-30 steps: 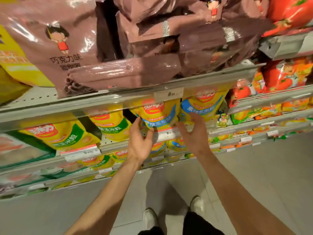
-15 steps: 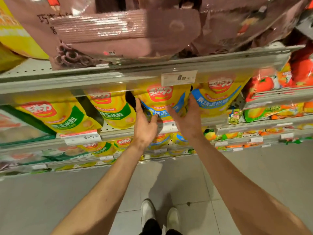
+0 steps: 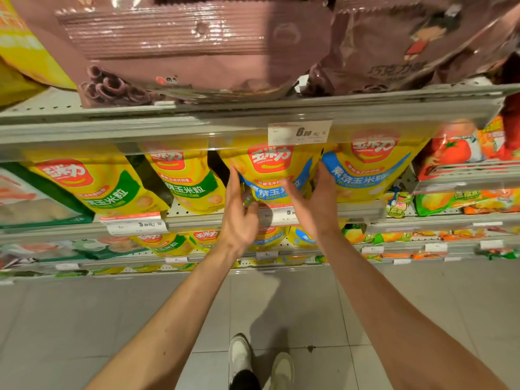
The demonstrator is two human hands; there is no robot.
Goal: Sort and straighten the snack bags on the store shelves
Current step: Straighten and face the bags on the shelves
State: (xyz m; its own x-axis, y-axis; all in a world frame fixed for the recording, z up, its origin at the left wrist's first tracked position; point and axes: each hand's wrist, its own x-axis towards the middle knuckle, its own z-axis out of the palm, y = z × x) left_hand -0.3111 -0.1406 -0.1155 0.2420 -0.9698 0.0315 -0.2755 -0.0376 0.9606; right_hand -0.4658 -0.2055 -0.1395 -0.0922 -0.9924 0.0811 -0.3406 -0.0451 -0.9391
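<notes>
Two hands frame one yellow-and-blue corn bag (image 3: 270, 170) on the second shelf down, and we take that bag as our landmark. Our left hand (image 3: 239, 215) presses flat against its left edge, fingers straight and pointing up, thumb tucked toward the bag's lower front. Our right hand (image 3: 315, 204) cups its right edge, fingers (image 3: 323, 173) slipped between it and the neighbouring blue-banded bag (image 3: 371, 170), thumb lying across the printed front. Both hands grip the bag by its sides rather than closing into fists (the bottom corner is hidden behind the palms).

Left of the landmark stand two yellow bags with green bands (image 3: 183, 181), both leaning to one side, with a dark gap between them. Directly above the landmark, a price tag (image 3: 299, 133) reading 6.00 hangs on the edge of the upper shelf (image 3: 112, 122), and above that lie large brown snack bags (image 3: 197, 43), tipped forward. Far right of the landmark we see red tomato-print bags (image 3: 455, 150). Below it, lower shelves carry smaller yellow packs (image 3: 166, 243), and straight down on the grey tile floor (image 3: 56, 319) are our white shoes (image 3: 239, 356).
</notes>
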